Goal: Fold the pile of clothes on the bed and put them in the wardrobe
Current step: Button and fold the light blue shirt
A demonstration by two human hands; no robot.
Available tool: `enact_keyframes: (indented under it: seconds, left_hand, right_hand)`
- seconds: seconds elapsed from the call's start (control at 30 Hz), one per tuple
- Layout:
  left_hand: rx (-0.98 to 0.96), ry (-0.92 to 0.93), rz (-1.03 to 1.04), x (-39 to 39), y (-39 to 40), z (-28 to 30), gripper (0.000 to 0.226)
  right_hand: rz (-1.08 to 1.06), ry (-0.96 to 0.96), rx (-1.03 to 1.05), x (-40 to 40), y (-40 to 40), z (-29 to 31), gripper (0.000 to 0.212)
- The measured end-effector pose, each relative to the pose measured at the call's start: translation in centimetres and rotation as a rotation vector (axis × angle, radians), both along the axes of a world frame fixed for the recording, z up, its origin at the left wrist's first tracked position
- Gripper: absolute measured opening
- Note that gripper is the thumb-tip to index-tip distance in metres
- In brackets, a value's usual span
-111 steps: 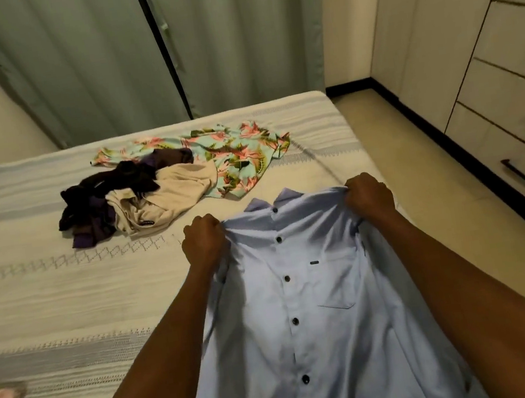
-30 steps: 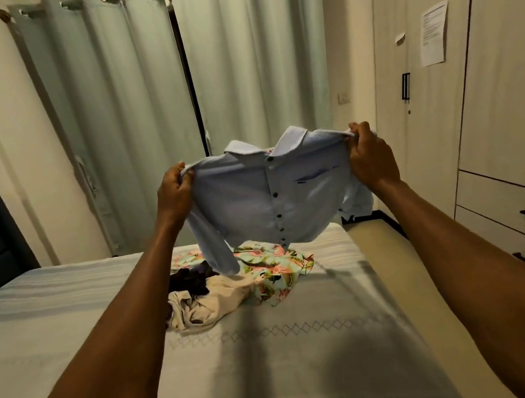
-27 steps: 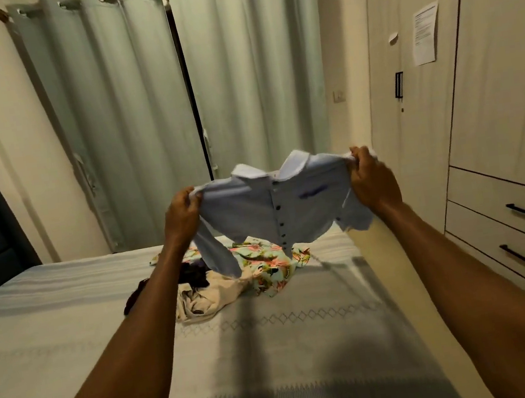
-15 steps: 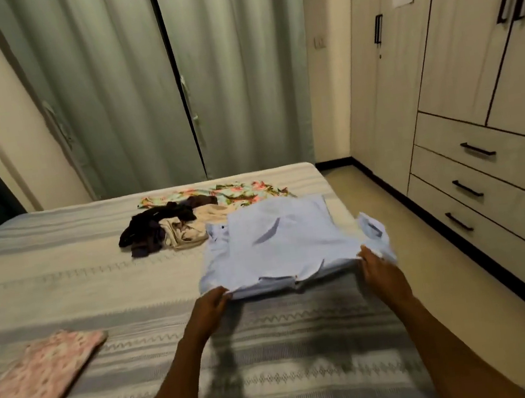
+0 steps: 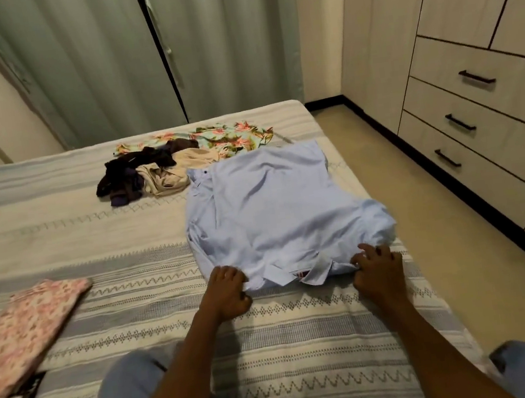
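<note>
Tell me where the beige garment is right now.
The beige garment lies in the far pile on the bed, between the dark clothes and the blue shirt.

No legible text, label or number anywhere. A small red tag at the collar of the light blue shirt (image 5: 276, 210) is too small to read.

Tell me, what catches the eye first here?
A pale blue button-up shirt lies spread face down on the striped bed, its near collar edge held by the left hand and right hand. Behind it sits a floral, beige and dark heap of unfolded clothes.
</note>
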State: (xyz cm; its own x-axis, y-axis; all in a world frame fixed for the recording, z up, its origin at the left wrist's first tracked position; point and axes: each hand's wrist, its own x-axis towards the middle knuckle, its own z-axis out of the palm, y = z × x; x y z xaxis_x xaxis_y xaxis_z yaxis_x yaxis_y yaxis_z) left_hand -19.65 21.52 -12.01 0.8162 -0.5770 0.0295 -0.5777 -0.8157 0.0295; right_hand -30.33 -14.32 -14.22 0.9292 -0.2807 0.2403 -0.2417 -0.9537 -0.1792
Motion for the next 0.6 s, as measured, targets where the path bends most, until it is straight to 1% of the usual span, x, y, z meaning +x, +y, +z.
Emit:
enact_keyframes:
  seconds: [0.1, 0.17, 0.2, 0.3, 0.33, 0.37, 0.43, 0.47, 0.53, 0.57, 0.6]
  left_hand:
    - [-0.057, 0.051, -0.069, -0.6, -1.2, -0.6, 0.055]
    - [-0.09, 0.086, -0.083, -1.3, -2.4, -0.3, 0.057]
    - [-0.13, 0.11, -0.075, -1.7, -3.1, 0.0, 0.052]
    - [-0.298, 0.146, -0.046, -2.7, -4.2, 0.9, 0.021]
    - [-0.334, 0.13, -0.046, -3.0, -4.1, 0.9, 0.017]
    - [-0.363, 0.099, -0.055, -3.4, -3.8, 0.9, 0.023]
    - [-0.341, 0.025, -0.117, -3.9, -2.8, 0.7, 0.037]
    - [-0.301, -0.003, -0.151, -4.4, -2.3, 0.8, 0.04]
    - [-0.22, -0.024, -0.215, -5.2, -1.7, 0.7, 0.04]
    - [-0.197, -0.021, -0.232, -5.5, -1.7, 0.5, 0.04]
    - [-0.181, -0.008, -0.235, -5.7, -1.8, 0.4, 0.04]
  right_hand:
    - [0.115, -0.049, 0.003, 0.8, 1.2, -0.2, 0.038]
    - [0.212, -0.114, 0.004, 1.1, 2.1, -0.5, 0.037]
    - [0.245, -0.149, 0.009, 1.2, 2.6, -0.5, 0.034]
    - [0.299, -0.248, 0.094, 1.3, 3.1, -0.3, 0.023]
    - [0.314, -0.284, 0.124, 1.0, 3.1, 0.0, 0.018]
    - [0.338, -0.315, 0.146, 0.6, 3.1, 0.4, 0.013]
    - [0.389, -0.34, 0.178, -0.3, 3.0, 1.1, 0.013]
    - [0.409, -0.324, 0.179, -0.9, 3.0, 1.3, 0.014]
    - [0.428, -0.251, 0.142, -2.1, 2.7, 0.9, 0.008]
    - [0.429, -0.2, 0.123, -2.6, 2.6, 0.6, 0.008]
    - [0.426, -0.14, 0.115, -3.0, 2.4, 0.2, 0.012]
